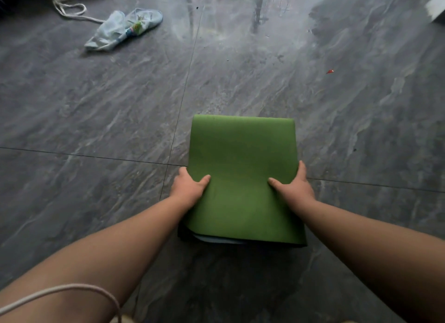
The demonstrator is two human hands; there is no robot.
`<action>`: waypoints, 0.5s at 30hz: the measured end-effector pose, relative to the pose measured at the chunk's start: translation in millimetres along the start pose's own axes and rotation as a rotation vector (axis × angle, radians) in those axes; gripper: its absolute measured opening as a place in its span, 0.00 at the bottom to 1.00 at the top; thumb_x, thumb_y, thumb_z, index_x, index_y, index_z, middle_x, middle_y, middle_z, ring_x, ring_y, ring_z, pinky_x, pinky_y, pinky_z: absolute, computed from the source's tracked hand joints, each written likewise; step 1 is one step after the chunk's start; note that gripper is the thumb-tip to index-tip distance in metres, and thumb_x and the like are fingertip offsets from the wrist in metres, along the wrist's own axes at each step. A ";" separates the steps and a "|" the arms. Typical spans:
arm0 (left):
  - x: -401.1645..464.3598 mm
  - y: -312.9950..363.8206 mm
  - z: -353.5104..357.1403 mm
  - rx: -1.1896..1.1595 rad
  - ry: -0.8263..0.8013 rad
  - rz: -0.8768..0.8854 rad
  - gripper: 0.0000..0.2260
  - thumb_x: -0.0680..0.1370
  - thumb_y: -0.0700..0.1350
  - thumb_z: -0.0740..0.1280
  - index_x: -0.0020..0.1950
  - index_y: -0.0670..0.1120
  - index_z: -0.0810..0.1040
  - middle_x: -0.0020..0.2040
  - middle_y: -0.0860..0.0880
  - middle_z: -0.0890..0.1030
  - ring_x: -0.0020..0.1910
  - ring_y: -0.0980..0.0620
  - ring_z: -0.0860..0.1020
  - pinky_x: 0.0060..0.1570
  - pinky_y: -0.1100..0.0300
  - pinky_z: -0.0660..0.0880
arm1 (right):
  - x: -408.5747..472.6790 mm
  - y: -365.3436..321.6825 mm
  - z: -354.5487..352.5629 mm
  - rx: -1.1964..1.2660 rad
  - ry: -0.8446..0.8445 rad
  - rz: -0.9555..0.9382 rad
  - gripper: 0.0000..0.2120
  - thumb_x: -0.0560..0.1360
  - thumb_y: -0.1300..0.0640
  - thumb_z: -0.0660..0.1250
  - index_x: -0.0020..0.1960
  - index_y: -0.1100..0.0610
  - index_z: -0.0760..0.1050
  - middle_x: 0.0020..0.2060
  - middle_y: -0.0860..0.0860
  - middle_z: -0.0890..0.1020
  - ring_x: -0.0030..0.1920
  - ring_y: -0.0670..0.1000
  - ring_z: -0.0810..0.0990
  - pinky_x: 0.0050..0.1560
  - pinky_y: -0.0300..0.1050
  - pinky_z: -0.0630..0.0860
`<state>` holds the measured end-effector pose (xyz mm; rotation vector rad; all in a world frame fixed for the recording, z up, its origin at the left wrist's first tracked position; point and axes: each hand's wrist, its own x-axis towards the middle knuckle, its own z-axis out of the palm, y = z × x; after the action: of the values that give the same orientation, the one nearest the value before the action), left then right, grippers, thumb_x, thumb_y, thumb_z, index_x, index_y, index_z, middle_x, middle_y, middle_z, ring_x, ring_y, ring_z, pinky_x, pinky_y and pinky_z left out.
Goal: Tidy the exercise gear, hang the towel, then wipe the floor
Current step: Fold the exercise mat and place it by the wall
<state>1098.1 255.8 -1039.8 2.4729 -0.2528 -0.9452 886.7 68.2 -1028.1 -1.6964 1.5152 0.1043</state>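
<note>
Mat: green exercise mat [242, 168], folded into a flat stack, lies on the floor low and centre in the head view; near edge shows several layers, with a pale blue layer and a dark underside peeking out beneath the green top.
Left hand: left hand [190, 186] grips the mat's left edge; thumb lies on the green top, the other fingers wrap down over the side and are mostly hidden.
Right hand: right hand [295, 184] grips the mat's right edge in a mirrored hold; thumb on top, fingers curled over the side.
Arms: both forearms bare, reaching forward from the bottom corners of the view, one to each side of the mat.
Floor: dark grey stone-look tile floor [96, 111], glossy, with thin dark grout lines; a bright reflection runs across the far part.
Towel: crumpled pale blue cloth, taken to be the towel [122, 29], with a small coloured print, lies on the floor at far left, well apart from the mat.
Rope: whitish cord [69, 8] lies looped on the floor just beyond the towel, one end running toward it; whether they touch, cannot tell.
Second cord: pale cord [72, 290] arcs across the left forearm at the bottom left edge.
Debris: small red scrap [330, 71] on the floor at right; a few dark specks nearby.
Far right corner: white object [437, 6], cut off by the frame edge, not identifiable.
</note>
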 end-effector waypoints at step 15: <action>-29.1 32.4 -41.1 -0.046 -0.033 0.022 0.36 0.74 0.60 0.70 0.73 0.48 0.56 0.67 0.43 0.75 0.63 0.40 0.76 0.65 0.48 0.71 | -20.3 -21.6 -42.2 0.216 -0.080 -0.031 0.48 0.60 0.36 0.74 0.73 0.44 0.55 0.64 0.52 0.76 0.61 0.55 0.77 0.65 0.58 0.74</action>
<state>1103.8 252.4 -980.4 2.4100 -0.2659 -0.9726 880.7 56.4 -978.3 -1.5247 1.3880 -0.0078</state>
